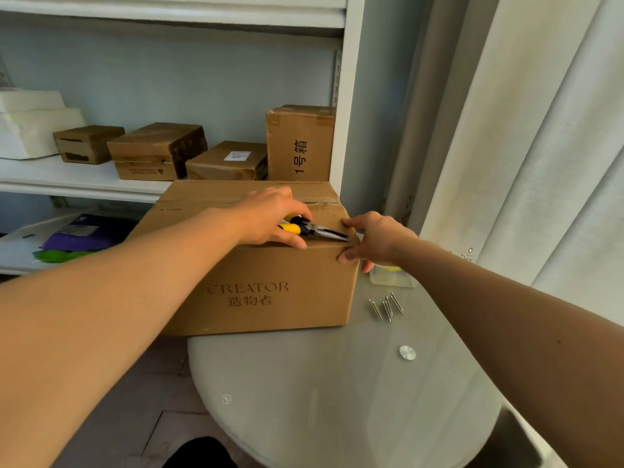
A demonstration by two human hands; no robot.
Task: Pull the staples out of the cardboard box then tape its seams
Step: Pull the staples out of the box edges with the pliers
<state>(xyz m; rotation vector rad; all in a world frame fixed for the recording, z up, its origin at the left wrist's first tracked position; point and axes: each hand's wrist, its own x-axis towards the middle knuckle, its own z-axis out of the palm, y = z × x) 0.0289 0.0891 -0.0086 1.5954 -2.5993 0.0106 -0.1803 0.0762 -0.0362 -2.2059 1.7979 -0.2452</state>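
A brown cardboard box (pixel 270 285) printed "CREATOR" stands on a round glass table (pixel 337 383). My left hand (pixel 270 217) grips yellow-and-black long-nose pliers (pixel 314 229) on the box's top, with the jaws pointing at the near right corner. My right hand (pixel 374 241) holds that corner, thumb on the top and fingers against the right side. A strip of clear tape (pixel 320 201) crosses the top near the back. What the plier tips grip is too small to tell.
Several metal nails (pixel 386 307) lie on the glass to the right of the box. A clear roll with a yellow core (pixel 391 275) sits under my right wrist. White shelves (pixel 84 179) behind hold several cartons. Curtains (pixel 540 163) hang at right.
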